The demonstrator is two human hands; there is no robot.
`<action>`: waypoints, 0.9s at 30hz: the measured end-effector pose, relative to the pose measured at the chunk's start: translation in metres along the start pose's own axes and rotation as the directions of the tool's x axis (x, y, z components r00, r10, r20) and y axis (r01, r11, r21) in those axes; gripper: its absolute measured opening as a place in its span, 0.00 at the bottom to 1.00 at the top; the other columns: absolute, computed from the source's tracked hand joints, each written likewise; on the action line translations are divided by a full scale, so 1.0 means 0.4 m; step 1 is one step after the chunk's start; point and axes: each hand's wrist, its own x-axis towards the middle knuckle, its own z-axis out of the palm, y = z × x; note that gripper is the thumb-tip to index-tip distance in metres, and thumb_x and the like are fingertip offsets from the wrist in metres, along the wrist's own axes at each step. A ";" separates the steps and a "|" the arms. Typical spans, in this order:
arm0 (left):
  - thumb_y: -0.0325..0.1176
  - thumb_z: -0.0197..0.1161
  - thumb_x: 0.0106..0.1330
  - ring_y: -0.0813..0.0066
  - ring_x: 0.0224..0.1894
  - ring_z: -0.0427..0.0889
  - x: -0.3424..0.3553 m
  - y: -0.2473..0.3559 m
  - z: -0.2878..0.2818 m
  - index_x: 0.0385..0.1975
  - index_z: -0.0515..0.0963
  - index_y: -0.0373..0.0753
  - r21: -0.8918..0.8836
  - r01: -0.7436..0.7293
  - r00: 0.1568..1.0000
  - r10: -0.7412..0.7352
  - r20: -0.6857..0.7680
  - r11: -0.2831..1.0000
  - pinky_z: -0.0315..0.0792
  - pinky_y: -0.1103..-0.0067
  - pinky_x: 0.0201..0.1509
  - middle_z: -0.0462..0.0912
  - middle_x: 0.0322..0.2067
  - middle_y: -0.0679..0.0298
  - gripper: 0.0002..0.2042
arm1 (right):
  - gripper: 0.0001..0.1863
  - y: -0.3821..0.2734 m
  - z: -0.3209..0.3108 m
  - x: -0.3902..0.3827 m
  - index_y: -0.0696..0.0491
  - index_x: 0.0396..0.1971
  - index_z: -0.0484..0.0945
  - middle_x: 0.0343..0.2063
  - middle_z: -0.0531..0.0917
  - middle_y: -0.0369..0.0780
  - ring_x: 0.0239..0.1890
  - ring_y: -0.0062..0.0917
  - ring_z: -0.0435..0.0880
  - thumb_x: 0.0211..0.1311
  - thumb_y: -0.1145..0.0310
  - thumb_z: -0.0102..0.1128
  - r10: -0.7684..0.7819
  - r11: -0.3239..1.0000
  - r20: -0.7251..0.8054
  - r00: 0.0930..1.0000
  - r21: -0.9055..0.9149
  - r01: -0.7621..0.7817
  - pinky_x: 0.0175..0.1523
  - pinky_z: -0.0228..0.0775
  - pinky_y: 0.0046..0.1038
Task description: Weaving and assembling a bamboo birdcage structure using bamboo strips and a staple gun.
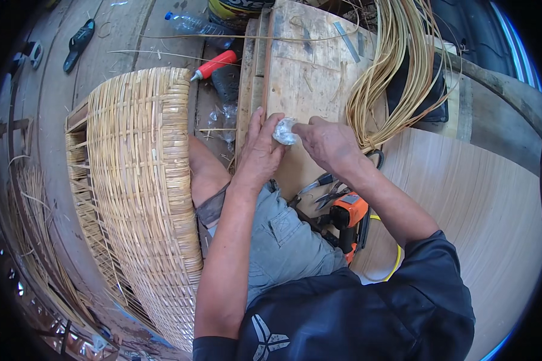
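My left hand (260, 147) is closed around a small, roundish white and silvery thing (285, 131), like a crumpled wrapper or little tub; its kind is unclear. It sits over the near part of a worn wooden board (304, 81). My right hand (330, 142) meets it from the right, fingers curled, the fingertips at its edge. Whether those fingers pinch anything is hidden. Below my hands, by my thigh, lie cutting pliers (316, 183) and an orange and black power tool (349, 212).
A large woven rattan piece (135, 162) stands at my left. Beyond it lie a red squeeze bottle (217, 64), a clear plastic bottle (193, 24) and a dark sandal (79, 45). A bundle of rattan strips (397, 66) drapes over the board's right side, near a wood-grain panel (464, 192).
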 end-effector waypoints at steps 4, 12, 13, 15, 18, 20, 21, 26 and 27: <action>0.31 0.66 0.59 0.43 0.70 0.55 -0.002 -0.004 0.001 0.64 0.64 0.50 0.024 0.016 1.000 -0.017 0.007 1.000 0.57 0.64 0.71 0.51 0.69 0.43 0.31 | 0.12 0.016 0.003 0.004 0.51 0.42 0.81 0.30 0.83 0.49 0.35 0.41 0.85 0.64 0.68 0.49 0.021 0.997 0.066 0.998 0.076 -0.026 0.41 0.76 0.41; 0.31 0.68 0.55 0.44 0.69 0.58 -0.016 -0.003 -0.005 0.66 0.59 0.42 0.044 0.014 1.000 -0.015 0.026 0.999 0.58 0.63 0.71 0.53 0.68 0.44 0.37 | 0.14 0.091 -0.033 -0.051 0.57 0.46 0.80 0.22 0.80 0.38 0.25 0.22 0.78 0.67 0.66 0.53 0.179 0.647 0.307 0.935 0.679 -0.347 0.34 0.72 0.27; 0.31 0.69 0.55 0.44 0.69 0.58 -0.018 -0.003 -0.006 0.66 0.59 0.41 0.038 0.011 1.000 -0.012 0.015 0.999 0.58 0.64 0.71 0.54 0.68 0.45 0.37 | 0.14 0.092 -0.032 -0.058 0.56 0.47 0.80 0.22 0.79 0.39 0.24 0.22 0.78 0.67 0.66 0.53 0.213 0.614 0.331 0.919 0.686 -0.389 0.34 0.72 0.27; 0.31 0.69 0.54 0.45 0.68 0.59 -0.020 -0.003 -0.005 0.66 0.59 0.41 0.029 0.004 1.000 -0.004 -0.007 1.000 0.59 0.64 0.71 0.55 0.67 0.45 0.37 | 0.14 0.092 -0.023 -0.067 0.55 0.47 0.81 0.21 0.79 0.39 0.24 0.22 0.78 0.66 0.66 0.53 0.249 0.517 0.370 0.895 0.731 -0.446 0.32 0.71 0.28; 0.31 0.70 0.54 0.45 0.67 0.61 -0.020 -0.002 -0.001 0.65 0.60 0.41 0.041 -0.016 0.999 0.017 -0.042 0.999 0.61 0.64 0.69 0.57 0.67 0.46 0.36 | 0.14 0.080 0.003 -0.064 0.51 0.47 0.81 0.21 0.80 0.42 0.25 0.28 0.82 0.65 0.67 0.53 0.202 0.814 0.031 0.979 0.551 -0.185 0.32 0.72 0.31; 0.32 0.70 0.54 0.44 0.65 0.63 -0.017 -0.002 0.003 0.64 0.62 0.41 0.079 -0.047 0.996 0.052 -0.066 0.996 0.63 0.63 0.68 0.58 0.66 0.47 0.35 | 0.14 0.067 0.020 -0.051 0.50 0.48 0.79 0.24 0.81 0.45 0.27 0.34 0.84 0.64 0.68 0.52 0.055 0.948 -0.109 0.993 0.318 -0.018 0.34 0.74 0.35; 0.32 0.70 0.54 0.44 0.64 0.65 -0.015 -0.002 0.005 0.63 0.62 0.42 0.095 -0.047 0.996 0.054 -0.071 0.994 0.64 0.63 0.67 0.58 0.66 0.47 0.35 | 0.15 0.057 0.028 -0.044 0.49 0.49 0.79 0.25 0.81 0.46 0.28 0.38 0.84 0.64 0.69 0.52 -0.008 0.981 -0.143 0.990 0.189 0.036 0.34 0.75 0.36; 0.32 0.70 0.55 0.44 0.60 0.70 -0.011 0.001 0.005 0.61 0.65 0.44 0.124 -0.035 0.994 0.047 -0.094 0.992 0.68 0.60 0.62 0.61 0.64 0.48 0.32 | 0.17 0.001 0.047 -0.021 0.48 0.50 0.77 0.30 0.82 0.47 0.33 0.44 0.84 0.62 0.73 0.49 0.066 0.997 -0.030 0.997 -0.037 -0.067 0.37 0.76 0.42; 0.32 0.70 0.55 0.44 0.59 0.70 -0.012 0.003 0.004 0.60 0.65 0.44 0.128 -0.042 0.993 0.055 -0.100 0.991 0.68 0.60 0.62 0.61 0.64 0.48 0.32 | 0.17 -0.005 0.045 -0.021 0.48 0.51 0.77 0.31 0.81 0.47 0.33 0.43 0.84 0.62 0.73 0.48 0.050 0.997 -0.006 0.999 -0.052 -0.050 0.37 0.76 0.42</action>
